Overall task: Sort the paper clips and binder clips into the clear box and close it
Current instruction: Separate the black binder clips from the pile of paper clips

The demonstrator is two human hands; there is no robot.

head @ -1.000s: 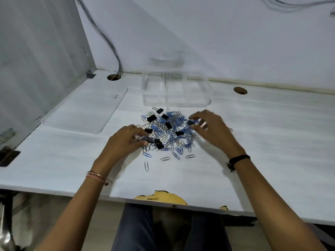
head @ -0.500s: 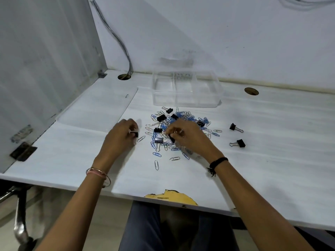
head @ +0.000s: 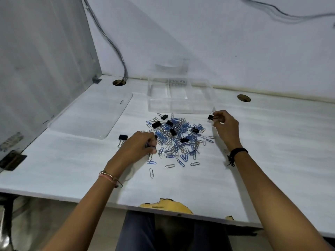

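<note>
A heap of blue and silver paper clips (head: 178, 142) mixed with several black binder clips (head: 156, 124) lies mid-table. Behind it stands the clear box (head: 179, 105), open, with dividers inside. Its flat clear lid (head: 90, 116) lies to the left. My right hand (head: 225, 126) is at the heap's right edge, near the box's front right corner, pinching a black binder clip (head: 210, 117). My left hand (head: 138, 146) rests on the heap's left edge, fingers closed on a dark clip that looks like a binder clip, mostly hidden. One binder clip (head: 122, 138) lies alone to its left.
The white table (head: 272, 160) has a chipped front edge (head: 166, 205) and two cable holes (head: 243, 98) at the back. A grey partition (head: 45, 60) walls the left side, and a cable (head: 116, 48) runs down into the left hole. A few stray paper clips (head: 151, 173) lie nearer me.
My right hand left the heap's middle and moved right and back, carrying a binder clip. My left hand let go of a binder clip on the left and reached back into the heap.
</note>
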